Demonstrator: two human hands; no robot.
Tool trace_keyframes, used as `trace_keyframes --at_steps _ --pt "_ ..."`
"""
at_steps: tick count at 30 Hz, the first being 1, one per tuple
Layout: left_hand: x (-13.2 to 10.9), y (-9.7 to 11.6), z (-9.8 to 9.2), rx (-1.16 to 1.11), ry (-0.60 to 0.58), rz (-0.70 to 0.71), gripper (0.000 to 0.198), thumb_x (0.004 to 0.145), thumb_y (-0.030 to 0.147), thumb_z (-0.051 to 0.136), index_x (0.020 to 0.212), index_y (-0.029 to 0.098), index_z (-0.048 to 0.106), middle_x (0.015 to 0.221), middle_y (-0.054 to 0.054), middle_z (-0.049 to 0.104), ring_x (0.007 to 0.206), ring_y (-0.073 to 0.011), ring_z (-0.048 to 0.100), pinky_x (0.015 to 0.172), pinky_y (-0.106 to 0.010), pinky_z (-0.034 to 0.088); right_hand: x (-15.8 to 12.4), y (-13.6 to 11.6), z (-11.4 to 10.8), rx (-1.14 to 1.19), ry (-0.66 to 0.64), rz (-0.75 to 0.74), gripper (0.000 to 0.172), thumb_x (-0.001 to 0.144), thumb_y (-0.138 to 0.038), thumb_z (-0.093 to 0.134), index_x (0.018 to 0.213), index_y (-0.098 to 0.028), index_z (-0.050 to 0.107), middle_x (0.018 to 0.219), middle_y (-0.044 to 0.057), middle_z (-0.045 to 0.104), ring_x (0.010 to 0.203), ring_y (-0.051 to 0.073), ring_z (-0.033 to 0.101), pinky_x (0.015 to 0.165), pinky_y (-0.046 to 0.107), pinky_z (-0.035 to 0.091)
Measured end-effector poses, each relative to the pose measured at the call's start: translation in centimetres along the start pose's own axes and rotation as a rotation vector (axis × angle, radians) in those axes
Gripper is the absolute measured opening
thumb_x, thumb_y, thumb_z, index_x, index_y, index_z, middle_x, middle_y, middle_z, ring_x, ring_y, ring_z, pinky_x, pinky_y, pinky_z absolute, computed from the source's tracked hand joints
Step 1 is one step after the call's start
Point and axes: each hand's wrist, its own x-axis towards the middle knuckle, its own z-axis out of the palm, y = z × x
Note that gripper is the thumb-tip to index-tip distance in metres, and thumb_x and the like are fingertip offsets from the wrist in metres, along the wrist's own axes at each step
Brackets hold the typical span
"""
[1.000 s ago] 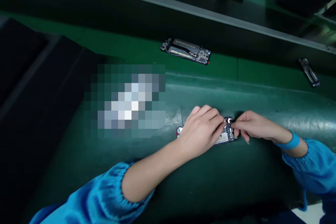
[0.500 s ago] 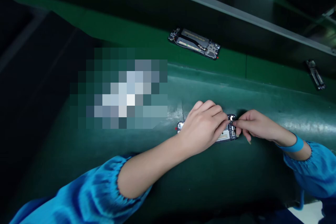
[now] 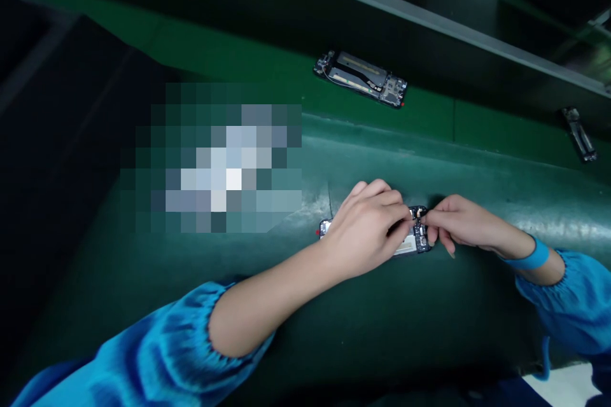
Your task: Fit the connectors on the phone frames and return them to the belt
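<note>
Opened phone (image 3: pixel 419 240) lies flat on the dark green surface (image 3: pixel 429 324), a little right of centre in the head view, its circuit-board end pointing to 3 o'clock. The left hand (image 3: pixel 365 229) is laid over most of it, fingers curled down onto the body and fingertips reaching the board end, holding it in place. From 3 o'clock the right hand (image 3: pixel 461 224) meets it, thumb and forefinger pinched shut on the board end; whatever sits between them is too small to tell. A blue wristband (image 3: pixel 531 258) circles the right wrist. At 12 o'clock, well apart, a second opened phone (image 3: pixel 361 78) rests on the brighter green belt (image 3: pixel 258 63), and a narrower dark part (image 3: pixel 579 135) lies at 2 o'clock.
</note>
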Motion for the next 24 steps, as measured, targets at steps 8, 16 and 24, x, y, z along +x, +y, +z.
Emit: trace_keyframes --at_steps 8,16,24 --pt "0.4 -0.1 -0.1 -0.068 -0.014 -0.115 0.017 0.091 0.023 0.060 0.080 0.021 0.073 0.081 -0.002 0.063 0.085 -0.0198 0.051 0.075 -0.034 0.034 0.1 -0.1 -0.6 -0.089 -0.033 -0.056 0.042 0.098 -0.029 0.049 0.065 -0.014 0.071 0.042 0.001 0.057 0.034 0.007 0.036 0.039 0.020 0.025" --pt "0.7 0.1 -0.9 -0.038 -0.090 -0.054 0.021 0.098 0.021 0.053 0.086 0.019 0.070 0.097 -0.005 0.065 0.094 -0.0217 0.051 0.079 -0.035 0.035 0.4 0.1 -0.5 -0.125 -0.022 -0.087 0.042 0.098 -0.029 0.050 0.064 -0.016 0.071 0.042 0.000 0.058 0.041 0.010 0.047 0.048 0.021 0.033" --pt "1.3 -0.2 -0.7 0.035 -0.128 0.030 0.021 0.101 0.017 0.047 0.089 0.017 0.065 0.102 -0.005 0.066 0.097 -0.0220 0.050 0.078 -0.034 0.034 0.4 -0.1 -0.5 -0.120 -0.040 -0.068 0.043 0.098 -0.030 0.051 0.064 -0.015 0.072 0.042 0.001 0.058 0.039 0.009 0.043 0.046 0.021 0.030"
